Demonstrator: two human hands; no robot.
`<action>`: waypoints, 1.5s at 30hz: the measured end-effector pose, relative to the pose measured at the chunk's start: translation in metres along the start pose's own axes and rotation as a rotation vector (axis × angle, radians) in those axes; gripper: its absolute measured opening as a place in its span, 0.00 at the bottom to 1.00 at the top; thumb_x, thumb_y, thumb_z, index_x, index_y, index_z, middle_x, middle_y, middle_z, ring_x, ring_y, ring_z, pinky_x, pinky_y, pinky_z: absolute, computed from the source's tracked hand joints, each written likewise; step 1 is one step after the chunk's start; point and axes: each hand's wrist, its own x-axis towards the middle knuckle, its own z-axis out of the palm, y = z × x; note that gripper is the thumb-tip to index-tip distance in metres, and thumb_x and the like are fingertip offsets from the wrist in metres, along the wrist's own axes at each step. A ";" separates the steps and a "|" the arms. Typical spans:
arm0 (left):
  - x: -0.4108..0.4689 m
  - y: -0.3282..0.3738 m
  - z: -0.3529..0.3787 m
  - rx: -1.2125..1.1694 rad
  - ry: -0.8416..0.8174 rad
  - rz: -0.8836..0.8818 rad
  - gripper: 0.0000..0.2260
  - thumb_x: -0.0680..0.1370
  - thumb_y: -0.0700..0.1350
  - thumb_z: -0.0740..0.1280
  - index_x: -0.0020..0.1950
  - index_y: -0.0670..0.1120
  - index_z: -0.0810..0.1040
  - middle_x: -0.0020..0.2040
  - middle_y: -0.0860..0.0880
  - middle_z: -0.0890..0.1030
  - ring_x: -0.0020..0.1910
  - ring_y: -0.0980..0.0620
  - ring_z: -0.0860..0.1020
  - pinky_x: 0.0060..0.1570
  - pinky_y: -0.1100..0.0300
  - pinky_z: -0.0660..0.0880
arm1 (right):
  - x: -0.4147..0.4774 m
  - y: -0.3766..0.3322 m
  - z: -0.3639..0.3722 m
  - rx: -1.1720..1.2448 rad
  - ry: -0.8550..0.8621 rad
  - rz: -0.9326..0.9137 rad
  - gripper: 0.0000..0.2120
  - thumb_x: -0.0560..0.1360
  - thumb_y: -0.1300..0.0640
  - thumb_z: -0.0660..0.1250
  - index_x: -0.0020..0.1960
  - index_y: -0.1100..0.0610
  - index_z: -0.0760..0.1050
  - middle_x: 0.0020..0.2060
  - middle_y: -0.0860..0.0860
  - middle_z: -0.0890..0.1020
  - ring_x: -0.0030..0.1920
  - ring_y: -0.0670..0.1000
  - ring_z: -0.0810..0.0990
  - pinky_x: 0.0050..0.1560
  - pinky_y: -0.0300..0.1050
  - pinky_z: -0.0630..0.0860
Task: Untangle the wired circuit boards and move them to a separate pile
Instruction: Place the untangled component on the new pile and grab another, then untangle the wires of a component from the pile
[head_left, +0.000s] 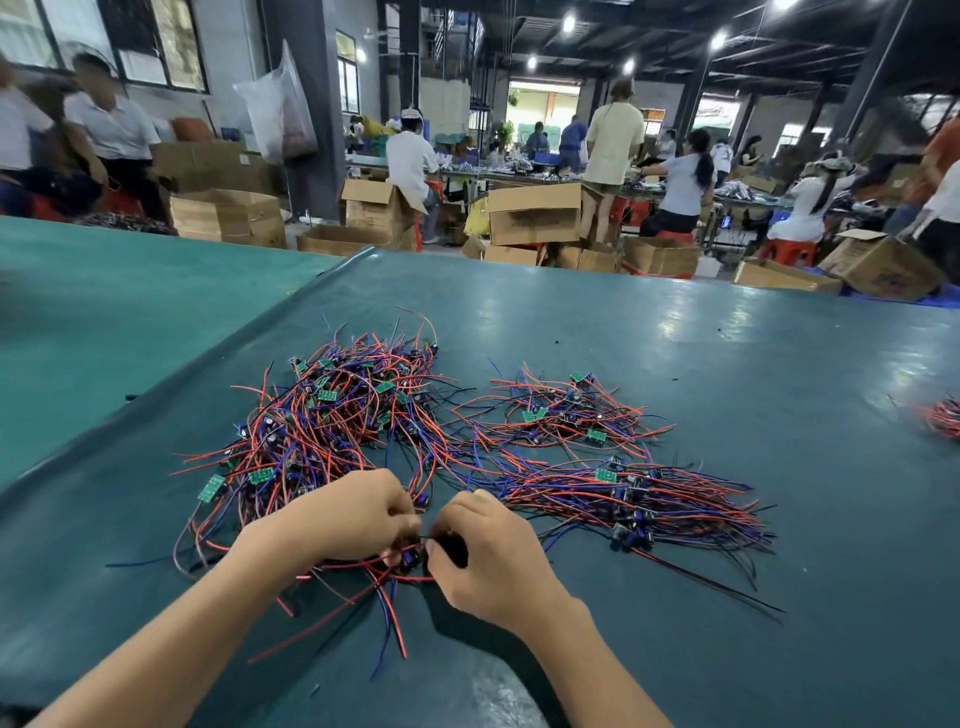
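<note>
**Two hands pick at a knot of wired boards on a factory bench**

At far L, a lighter green sheet (104, 291) meets the dark teal mat (753, 364) covering the bench. The mat's raised edge runs diagonally btwn them. Behind, blurred ppl in white shirts (111, 124) stand by open cardboard boxes (228, 215), and a clear plastic bag (278, 104) hangs at a pillar.

On the mat, L of centre, lies the big tangle (337, 415): red, blue and black wires w/ small green circuit boards scattered through it. The left hand (343, 519) sits at the tangle's near edge. Its fingers are curled, pinching one wired board (410, 560), of which only a blue component and a dark body show. The right hand (493, 558) meets it from the other side, thumb and fingers pinched on the same piece, and the two hands nearly touch. Loose wire ends trail from under them toward the camera.

R of centre and farther back, a small loose pile (566, 410) sits beside the big tangle, w/ a few stray wires bridging the gap. Nearer, just R of the right hand, a flatter bundle (649, 501) lies w/ its wires running roughly one way and boards showing among them. At the far R edge another bundle (943, 415) is cut off by the frame.

In the bkgd R, seated workers on red stools (787, 250) face long tables under ceiling lights.
</note>
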 end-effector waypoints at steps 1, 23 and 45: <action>0.000 -0.001 -0.001 -0.002 -0.019 0.010 0.09 0.82 0.45 0.65 0.46 0.49 0.84 0.38 0.52 0.86 0.37 0.60 0.81 0.51 0.61 0.78 | 0.001 0.001 0.001 -0.009 0.001 0.010 0.08 0.76 0.52 0.67 0.46 0.57 0.79 0.43 0.49 0.80 0.47 0.52 0.75 0.45 0.46 0.74; 0.001 0.003 0.032 0.280 0.283 -0.095 0.11 0.80 0.55 0.66 0.55 0.49 0.80 0.56 0.48 0.79 0.60 0.45 0.76 0.57 0.53 0.73 | 0.005 0.010 0.006 0.012 0.075 0.134 0.06 0.76 0.64 0.66 0.51 0.61 0.80 0.46 0.56 0.82 0.49 0.59 0.78 0.53 0.51 0.73; 0.005 0.039 -0.033 -1.584 -0.065 0.198 0.17 0.77 0.46 0.68 0.65 0.44 0.80 0.50 0.46 0.83 0.41 0.51 0.83 0.37 0.57 0.81 | 0.009 0.010 0.001 0.390 0.469 0.356 0.16 0.76 0.73 0.63 0.56 0.56 0.80 0.47 0.50 0.83 0.46 0.50 0.83 0.43 0.33 0.74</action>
